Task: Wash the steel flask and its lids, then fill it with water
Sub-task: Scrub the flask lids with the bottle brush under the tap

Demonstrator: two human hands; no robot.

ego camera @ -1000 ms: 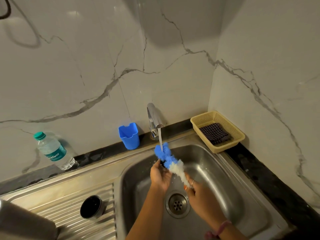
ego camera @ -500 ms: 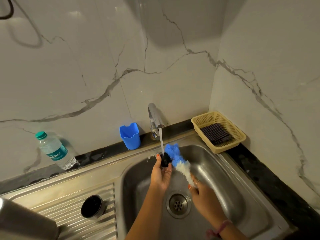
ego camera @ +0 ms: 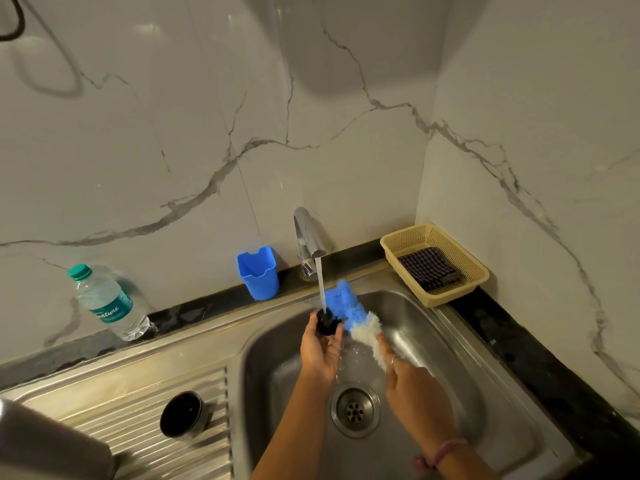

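Note:
My left hand [ego camera: 320, 348] holds a small black lid [ego camera: 327, 323] under the stream of water running from the steel tap [ego camera: 306, 237]. My right hand [ego camera: 407, 381] grips the handle of a blue and white bottle brush [ego camera: 353, 313], whose head lies just right of the lid. A steel cup lid with a dark inside [ego camera: 183, 414] stands on the ribbed draining board [ego camera: 138, 431]. The rounded steel body at the bottom left corner [ego camera: 48, 445] looks like the flask, mostly cut off by the frame.
Both hands are over the steel sink [ego camera: 450, 358], above its drain [ego camera: 355, 408]. A blue plastic cup [ego camera: 258, 273] and a plastic water bottle [ego camera: 107, 304] stand against the marble wall. A yellow basket [ego camera: 446, 237] holding a checked cloth [ego camera: 429, 268] sits at the right corner.
The brush head has shifted right, off the stream. My left hand has risen and brought the black lid under the running water.

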